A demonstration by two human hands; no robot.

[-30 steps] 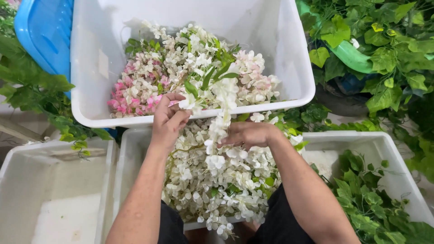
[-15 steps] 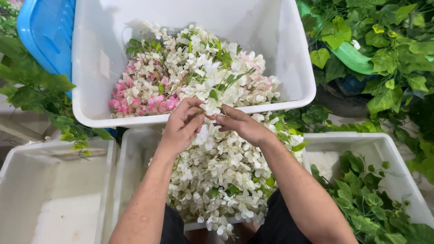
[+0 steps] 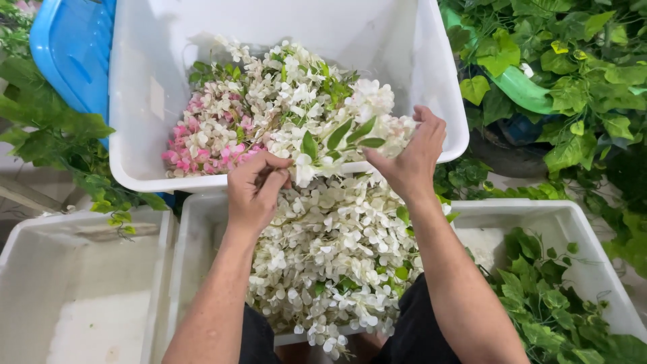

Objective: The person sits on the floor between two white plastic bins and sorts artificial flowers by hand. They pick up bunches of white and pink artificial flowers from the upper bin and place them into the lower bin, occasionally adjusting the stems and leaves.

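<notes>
Over the near rim of the big white tub [image 3: 128, 176] we hold a sprig of white artificial flowers [image 3: 337, 145] — green leaves showing, stretched between both hands. Our left hand [image 3: 253, 192] pinches its lower end, fingers closed tight on the stem. Our right hand [image 3: 410, 156] cups the upper end, fingers curled round the blossoms. To do this well we keep the pinch firm and the pull gentle, so no petals snag on the pile of white blooms [image 3: 330, 263] in the tub below, which sits just under our wrists. Pink blossoms [image 3: 202, 145] lie in the upper tub's left part — green vines [image 3: 559, 67] crowd the right.
</notes>
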